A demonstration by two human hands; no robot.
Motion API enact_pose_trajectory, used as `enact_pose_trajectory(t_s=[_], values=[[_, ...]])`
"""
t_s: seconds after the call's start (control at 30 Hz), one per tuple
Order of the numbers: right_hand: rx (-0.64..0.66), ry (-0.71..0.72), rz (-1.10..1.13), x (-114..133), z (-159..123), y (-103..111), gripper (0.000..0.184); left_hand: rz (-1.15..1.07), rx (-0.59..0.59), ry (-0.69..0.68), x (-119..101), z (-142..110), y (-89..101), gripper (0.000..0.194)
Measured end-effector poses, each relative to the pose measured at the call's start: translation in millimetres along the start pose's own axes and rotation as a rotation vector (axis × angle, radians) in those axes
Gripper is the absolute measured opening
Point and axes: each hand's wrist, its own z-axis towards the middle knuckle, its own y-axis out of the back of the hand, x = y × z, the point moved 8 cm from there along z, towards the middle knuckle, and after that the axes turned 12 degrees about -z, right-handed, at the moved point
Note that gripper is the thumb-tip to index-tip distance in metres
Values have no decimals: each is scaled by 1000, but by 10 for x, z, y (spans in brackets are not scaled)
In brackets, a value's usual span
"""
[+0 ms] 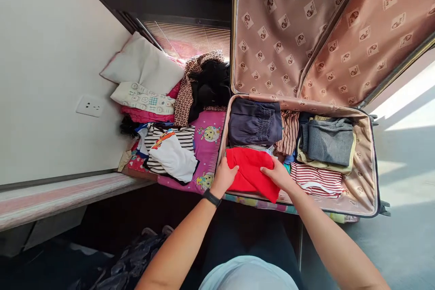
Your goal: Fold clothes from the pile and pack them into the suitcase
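A folded red garment (249,167) is held at the near left part of an open suitcase (365,181). My left hand (224,176) grips its left side, thumb on top, and a dark band circles that wrist. On the garment's right side my right hand (277,174) holds on with the thumb over the cloth. Just beyond it lie folded dark navy trousers (254,122) with a gathered waistband. To the right are brown striped clothing (288,131), folded grey trousers (329,140) and a red-and-white striped garment (317,179). The fingers under the red cloth are hidden.
The suitcase lid (288,31) stands raised at the back. On the left are a white shirt (175,156), a purple cartoon sheet (207,145), a pillow (142,63) and a leopard-print cloth (185,95). A wall with a socket (90,105) bounds the left side.
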Motion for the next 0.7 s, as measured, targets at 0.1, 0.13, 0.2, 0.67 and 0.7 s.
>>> enact_pose_trajectory(t_s=[0.1,0.13,0.2,0.67,0.7], values=[[-133,-33,-638,-96,80,-1,64,629,5,-27,-4,-4,-210,77],[-189,10,-784,-62,70,-12,67,754,6,-95,-60,-29,-294,74],[-264,139,-973,35,14,-82,62,894,56,-231,-146,-86,-486,56],[218,237,-1130,-322,189,-473,24,197,-148,-251,63,253,939,30],[213,237,-1109,-351,175,-449,22,111,-303,-201,182,321,1347,25]])
